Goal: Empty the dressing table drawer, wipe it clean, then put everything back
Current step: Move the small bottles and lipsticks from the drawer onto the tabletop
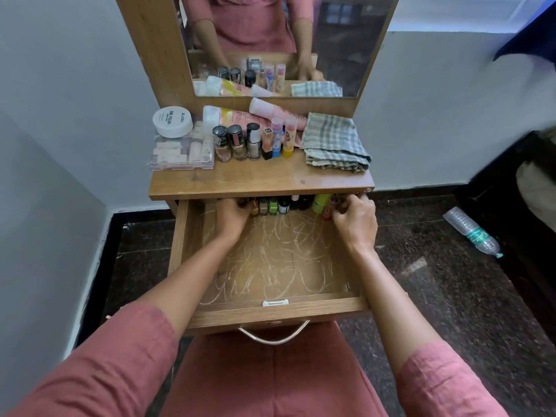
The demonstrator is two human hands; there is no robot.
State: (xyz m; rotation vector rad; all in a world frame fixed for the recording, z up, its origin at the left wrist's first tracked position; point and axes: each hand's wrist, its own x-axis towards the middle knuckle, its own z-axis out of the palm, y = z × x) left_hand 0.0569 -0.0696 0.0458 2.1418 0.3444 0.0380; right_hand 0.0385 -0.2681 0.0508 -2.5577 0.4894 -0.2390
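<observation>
Head view: the surface (261, 176) of the dressing table is crowded w/ things. A white jar (172, 121) is set on a clear box (183, 155) at the far left. Nail polish bottles (237, 142) & lip balm sticks (282, 136) are stood upright in a row in the middle, pink tubes (240, 115) are laid flat behind them, & a folded checked cloth (334, 142) is laid at the right, below the mirror (331, 40). A plastic bottle (472, 231) is seen lying on the dark floor, well off to the right. The back of the drawer (270, 308) is overhung by the surface's front edge, so the tops of what is stood there are partly hidden. The drawer is pulled out, its front & metal handle (273, 337) pointed at the person, open side up; its bare bottom is covered w/ pale scribbles. A line of small bottles (272, 205) is stood upright along the back wall, the line run left to right; a green tube (321, 203) is leaned at its right end. The left hand (231, 213) is reached to the line's left end, fingers curled together on the leftmost small bottles. The right hand (355, 218) is placed at the right end, fingers clamped on a red stick (328, 210) just beside the green tube. Both forearms are stretched over the drawer's bottom, approx. along its front-to-back axis.
</observation>
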